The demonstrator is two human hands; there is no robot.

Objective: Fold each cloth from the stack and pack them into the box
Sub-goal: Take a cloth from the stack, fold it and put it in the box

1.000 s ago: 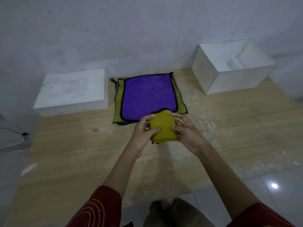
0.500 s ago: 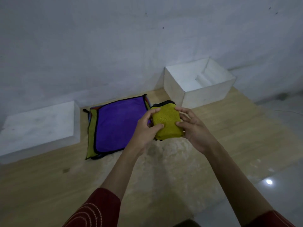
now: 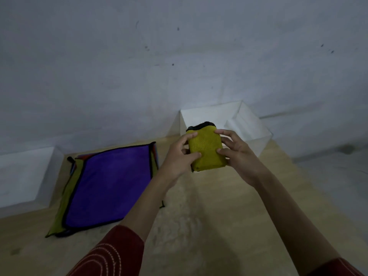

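A folded yellow cloth (image 3: pixel 206 150) with a black edge is held in the air between both hands. My left hand (image 3: pixel 179 158) grips its left side and my right hand (image 3: pixel 236 154) grips its right side. The cloth hangs just in front of the open white box (image 3: pixel 253 136), which stands at the back right against the wall. The stack of flat cloths (image 3: pixel 109 186), purple on top with green and other colours beneath, lies on the wooden table to the left.
A closed white block (image 3: pixel 23 176) sits at the far left of the wooden table (image 3: pixel 199 226). A grey wall rises right behind the table. The floor shows past the table's right edge.
Both hands have lifted the folded yellow cloth off the table and carried it right and away, toward the white box. The view has swung right.
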